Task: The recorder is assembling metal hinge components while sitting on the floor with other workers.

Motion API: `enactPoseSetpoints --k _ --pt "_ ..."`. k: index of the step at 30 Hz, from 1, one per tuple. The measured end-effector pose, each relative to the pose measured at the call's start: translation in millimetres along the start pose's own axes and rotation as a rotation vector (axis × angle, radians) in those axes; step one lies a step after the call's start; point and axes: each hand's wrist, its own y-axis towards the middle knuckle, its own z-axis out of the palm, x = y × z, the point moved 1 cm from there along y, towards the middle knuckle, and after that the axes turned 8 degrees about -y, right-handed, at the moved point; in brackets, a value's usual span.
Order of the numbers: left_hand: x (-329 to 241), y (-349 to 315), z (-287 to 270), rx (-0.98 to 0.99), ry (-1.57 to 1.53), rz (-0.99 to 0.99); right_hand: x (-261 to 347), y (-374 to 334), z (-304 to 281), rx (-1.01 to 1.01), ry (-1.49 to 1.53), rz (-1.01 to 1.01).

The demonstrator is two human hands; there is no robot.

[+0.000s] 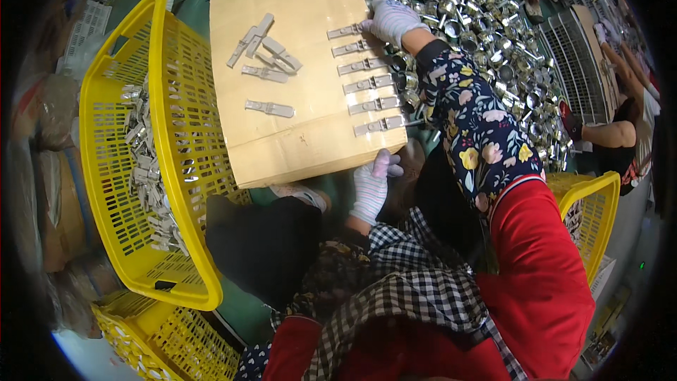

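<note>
While my gloved right hand (395, 20) is at the outer end of the top clip (344, 31), one of six lining the cardboard (282, 148)'s right edge, my left hand (370, 187) is apart from it, by the lower edge. Can't tell if either grips. Loose clips (264, 73) lie left; yellow basket (134, 271) beside.

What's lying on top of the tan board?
On the tan board: six grey clips in a row along its right edge, and several loose clips farther left. The right hand covers the top clip's right end, so that part is hidden.
</note>
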Motion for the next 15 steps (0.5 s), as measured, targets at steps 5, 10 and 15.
enactPoseSetpoints --k 5,10,15 --pt "6 2 2 0.035 -0.016 -0.02 -23 -6 7 -0.015 0.026 -0.078" --pt "-7 -9 0 0.015 0.1 0.005 -105 -56 -63 -0.127 0.274 -0.237" --pt "-5 -1 -14 0.005 0.131 0.047 -190 -110 6 -0.087 0.399 0.076"
